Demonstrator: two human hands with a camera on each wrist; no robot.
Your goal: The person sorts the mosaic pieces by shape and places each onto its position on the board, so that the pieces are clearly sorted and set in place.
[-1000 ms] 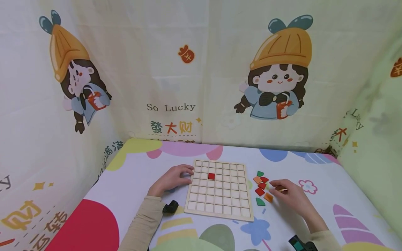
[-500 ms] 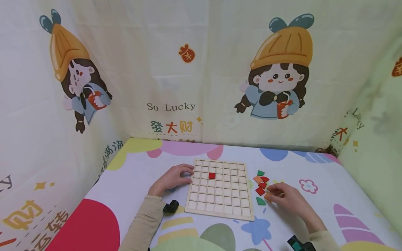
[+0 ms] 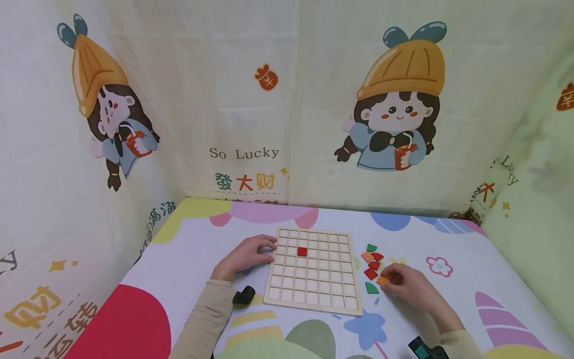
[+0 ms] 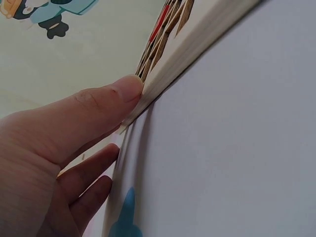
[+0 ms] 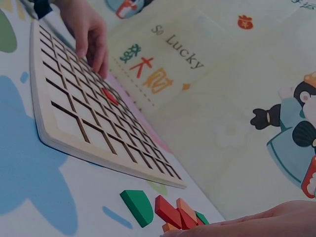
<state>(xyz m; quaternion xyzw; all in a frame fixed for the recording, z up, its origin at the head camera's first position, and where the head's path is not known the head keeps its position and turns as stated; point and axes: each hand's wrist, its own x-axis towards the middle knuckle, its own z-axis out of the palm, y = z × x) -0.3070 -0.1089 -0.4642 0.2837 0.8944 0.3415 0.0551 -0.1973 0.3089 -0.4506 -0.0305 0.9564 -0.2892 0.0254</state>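
A wooden grid board (image 3: 357, 299) lies on the table with a red square tile (image 3: 302, 252) in one cell. My left hand (image 3: 245, 255) touches the board's left edge with thumb and fingertips; in the left wrist view the thumb (image 4: 98, 101) presses against its side. To the right of the board, my right hand (image 3: 410, 285) pinches an orange tile (image 3: 383, 280) between thumb and fingers. Beside it lie red tiles (image 3: 370, 273), another orange tile (image 3: 367, 257) and green quarter-round tiles (image 3: 371, 288). In the right wrist view, my right hand (image 5: 266, 219) partly hides the small pile.
A printed cloth (image 3: 251, 329) with coloured shapes covers the table. Patterned cloth walls (image 3: 309, 174) rise at the back and both sides. Black wrist devices (image 3: 244, 295) sit on both forearms.
My right hand has moved slightly left and toward me, from beside the pile onto the orange tile, and now pinches it. Left hand and board have stayed in place.
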